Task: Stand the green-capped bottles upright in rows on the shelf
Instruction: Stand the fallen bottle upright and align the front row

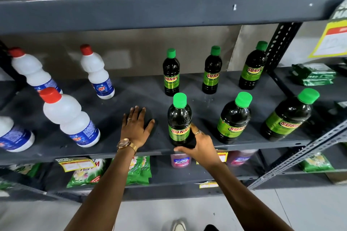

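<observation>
On the dark grey metal shelf (131, 88), at its front edge, the right hand (199, 143) has its grip clamped around the base of a dark plastic bottle with a green screw cap and a green-and-yellow label (179, 120). This held bottle stands upright, and its foot sits very near the lip of the shelf. The left hand (136, 124) lies flat on the bare shelf just left of the held bottle, fingers spread, holding nothing.

Five more green-capped bottles stand upright: two to the right of the held bottle (234, 118) (289, 116) along the front, and three behind it (171, 73) (212, 70) (253, 66) toward the back wall. They already form two rows of three.

The main risk, as I judge it, is the held bottle slipping off the front lip if it is released or nudged outward, since so little shelf lies before it. A sideways sweep of the right forearm could also knock the neighbouring front bottle, which is tall and narrow-footed and would topple easily.

Every green label reads "SUNNY" in red and yellow letters. Left of the held bottle, white plastic bottles with red caps (70, 118) carry a blue label reading "Rin", as far as I can make out. Below it, a yellow tag (77, 164) shows "SUPER MARKET"; the smaller print is too blurred to read.
</observation>
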Tool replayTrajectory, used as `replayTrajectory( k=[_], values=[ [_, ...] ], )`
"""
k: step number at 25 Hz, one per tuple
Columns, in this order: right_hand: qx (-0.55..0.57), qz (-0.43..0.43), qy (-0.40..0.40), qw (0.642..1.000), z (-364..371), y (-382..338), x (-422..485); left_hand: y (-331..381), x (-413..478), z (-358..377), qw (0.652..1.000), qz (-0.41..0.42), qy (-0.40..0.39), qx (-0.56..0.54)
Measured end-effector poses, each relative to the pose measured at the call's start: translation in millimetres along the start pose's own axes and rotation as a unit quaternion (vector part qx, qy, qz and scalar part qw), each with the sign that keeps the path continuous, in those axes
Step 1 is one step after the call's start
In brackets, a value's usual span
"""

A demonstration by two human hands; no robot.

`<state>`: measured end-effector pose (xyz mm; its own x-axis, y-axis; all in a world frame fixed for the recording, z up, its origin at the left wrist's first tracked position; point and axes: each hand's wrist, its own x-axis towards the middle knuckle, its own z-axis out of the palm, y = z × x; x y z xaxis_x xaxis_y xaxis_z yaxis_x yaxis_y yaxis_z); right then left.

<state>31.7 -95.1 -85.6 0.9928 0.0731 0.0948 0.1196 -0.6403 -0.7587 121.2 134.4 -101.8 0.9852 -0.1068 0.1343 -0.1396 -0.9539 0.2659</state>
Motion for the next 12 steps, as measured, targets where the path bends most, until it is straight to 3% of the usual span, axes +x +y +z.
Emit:
replayTrajectory(
  k=[3,4,6,7,8,10,12],
  values=[
    [0.028,0.007,-0.028,0.999,-4,-1,-1,1,-6,0,0.993,-0.033,0.018,-0.112],
    [0.066,0.01,-0.039,0.997,-7,1,-8,9,-16,-4,0.974,-0.065,0.071,-0.206],
    [0.122,0.015,-0.029,0.992,-19,13,-32,38,-52,-14,0.899,-0.126,0.259,-0.33],
    [0.118,0.011,-0.01,0.993,-30,18,-51,62,-76,-17,0.87,-0.135,0.334,-0.337],
    [0.097,0.012,0.042,0.994,-45,26,-73,91,-100,-19,0.862,-0.107,0.369,-0.331],
    [0.094,0.048,0.192,0.976,-80,48,-106,150,-137,-13,0.888,0.025,0.317,-0.333],
    [0.13,0.104,0.301,0.939,-118,77,-114,194,-145,6,0.915,0.111,0.194,-0.337]
  ],
)
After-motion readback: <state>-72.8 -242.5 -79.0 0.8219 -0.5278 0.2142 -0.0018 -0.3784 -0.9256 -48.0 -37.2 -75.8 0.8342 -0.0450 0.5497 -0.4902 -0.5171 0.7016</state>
